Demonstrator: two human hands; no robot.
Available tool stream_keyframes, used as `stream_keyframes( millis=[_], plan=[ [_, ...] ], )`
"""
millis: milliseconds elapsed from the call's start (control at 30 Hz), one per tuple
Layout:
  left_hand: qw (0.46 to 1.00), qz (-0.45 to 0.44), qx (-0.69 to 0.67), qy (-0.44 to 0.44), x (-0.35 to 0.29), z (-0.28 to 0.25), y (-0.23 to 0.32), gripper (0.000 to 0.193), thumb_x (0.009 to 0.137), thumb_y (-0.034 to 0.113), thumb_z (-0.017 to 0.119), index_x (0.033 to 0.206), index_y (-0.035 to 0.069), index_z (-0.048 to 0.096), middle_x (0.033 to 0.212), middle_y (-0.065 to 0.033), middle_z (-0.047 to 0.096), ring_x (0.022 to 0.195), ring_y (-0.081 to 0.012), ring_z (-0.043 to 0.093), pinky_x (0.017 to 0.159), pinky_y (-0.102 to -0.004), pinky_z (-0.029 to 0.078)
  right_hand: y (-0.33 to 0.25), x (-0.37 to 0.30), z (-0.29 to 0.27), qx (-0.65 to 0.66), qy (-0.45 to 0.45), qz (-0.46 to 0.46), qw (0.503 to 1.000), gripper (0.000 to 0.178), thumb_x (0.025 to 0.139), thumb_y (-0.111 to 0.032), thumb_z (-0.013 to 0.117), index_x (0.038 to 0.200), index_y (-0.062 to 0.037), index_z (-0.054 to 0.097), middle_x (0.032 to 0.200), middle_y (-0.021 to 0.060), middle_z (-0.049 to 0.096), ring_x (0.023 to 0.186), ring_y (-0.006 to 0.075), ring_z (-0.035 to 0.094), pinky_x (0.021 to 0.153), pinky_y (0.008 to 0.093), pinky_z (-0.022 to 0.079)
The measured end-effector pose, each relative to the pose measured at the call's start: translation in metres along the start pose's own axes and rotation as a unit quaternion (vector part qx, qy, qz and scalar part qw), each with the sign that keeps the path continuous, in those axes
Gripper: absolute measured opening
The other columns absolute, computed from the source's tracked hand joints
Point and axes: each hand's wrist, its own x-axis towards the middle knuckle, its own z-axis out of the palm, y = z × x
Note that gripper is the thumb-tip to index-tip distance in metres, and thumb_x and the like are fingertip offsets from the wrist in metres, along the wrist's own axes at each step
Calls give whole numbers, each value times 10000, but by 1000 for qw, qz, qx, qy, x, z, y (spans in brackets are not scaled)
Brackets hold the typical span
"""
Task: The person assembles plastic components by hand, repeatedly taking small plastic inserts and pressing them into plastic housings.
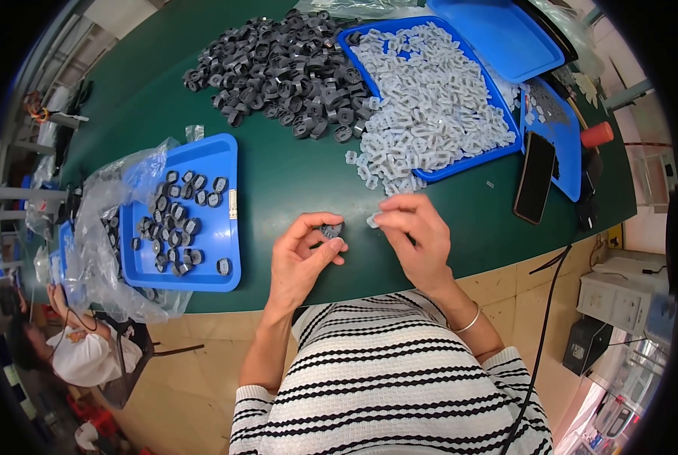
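Note:
Between the fingers and thumb of my left hand (pixel 301 254) is a dark grey round plastic part (pixel 331 230). My right hand (pixel 421 241), a little to its right, pinches a small translucent white plastic piece (pixel 372 220). The two parts are apart, both held over the green table near its front edge. Beyond my hands lies a pile of dark grey round parts (pixel 278 72). Beside that pile, a blue tray (pixel 468 168) is heaped with white pieces (pixel 430 98), some spilling over its near left side onto the table.
At left, a blue tray (pixel 216 279) holds several dark parts with pale centres, next to a clear plastic bag (pixel 100 250). A phone (pixel 535 178) leans on another blue tray (pixel 570 171) at right, near a red cylinder (pixel 597 135). A person (pixel 89 353) sits at far left.

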Motion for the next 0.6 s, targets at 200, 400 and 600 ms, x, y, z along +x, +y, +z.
stream_keyframes(
  millis=[200, 400, 600],
  plan=[
    [998, -41, -24, -39, 4, 8, 3, 268, 882, -54, 615, 1146, -57, 572, 1167, -120, 590, 869, -150, 654, 708, -247, 567, 1, -10, 3, -58, 22, -117, 991, 242, 712, 80, 716, 919, -39, 676, 931, 92, 633, 787, 225, 632, 629, 292, 516],
    [1000, 16, -10, -15, 6, 15, 4, 282, 895, -49, 597, 1174, -40, 560, 1129, -138, 602, 895, -159, 665, 717, -247, 563, 2, -10, -5, -97, -17, -172, 980, 242, 667, 63, 740, 881, -26, 672, 937, 96, 634, 831, 250, 649, 663, 307, 539],
    [1000, 3, 9, -28, 7, 12, 0, 295, 903, -60, 576, 1196, -29, 562, 1138, -121, 606, 933, -157, 658, 730, -247, 563, 4, -10, -6, -105, -44, -189, 975, 246, 665, 32, 752, 894, -26, 683, 954, 90, 629, 835, 247, 650, 682, 307, 549]
  ],
)
